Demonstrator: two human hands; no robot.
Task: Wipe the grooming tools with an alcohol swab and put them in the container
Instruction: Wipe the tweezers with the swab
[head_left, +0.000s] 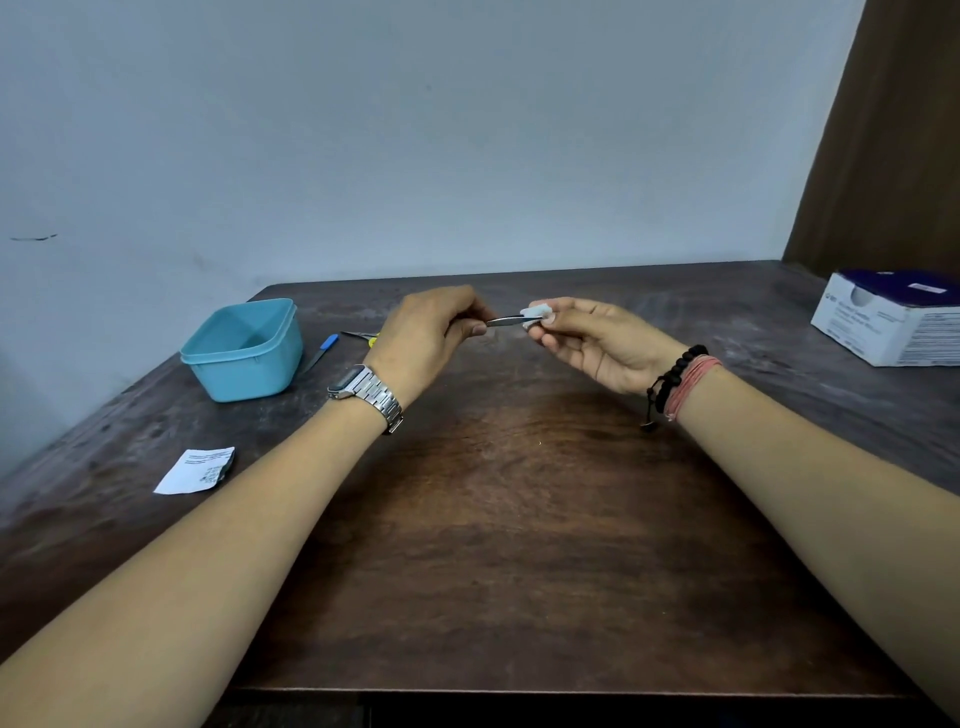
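The bare forearms reach in from the near edge of the dark wooden tabletop (519, 545), the left one wearing a metal watch (366, 392) and the right one a black bead bracelet with pink thread bands (680, 384). Both hands meet above the far middle of the tabletop. The left hand (431, 338) has its fingers (467, 327) curled round one end of a slim metal tool (506, 321), apparently tweezers, held roughly level. The right hand (597, 343) pinches a white alcohol swab (540, 313) between thumb and fingertips, and the swab is wrapped over the other end of the tool. Well to the left of the left fingers stands an open blue container (244, 353); what lies inside it cannot be made out. Between the container and the left fingers lie a blue-handled tool (322, 351) and a small yellow-handled pair of scissors (363, 336). Nearer the camera on the left lies a torn white swab wrapper (195, 470). Far to the right of the right fingers sits a white and blue box (893, 317)
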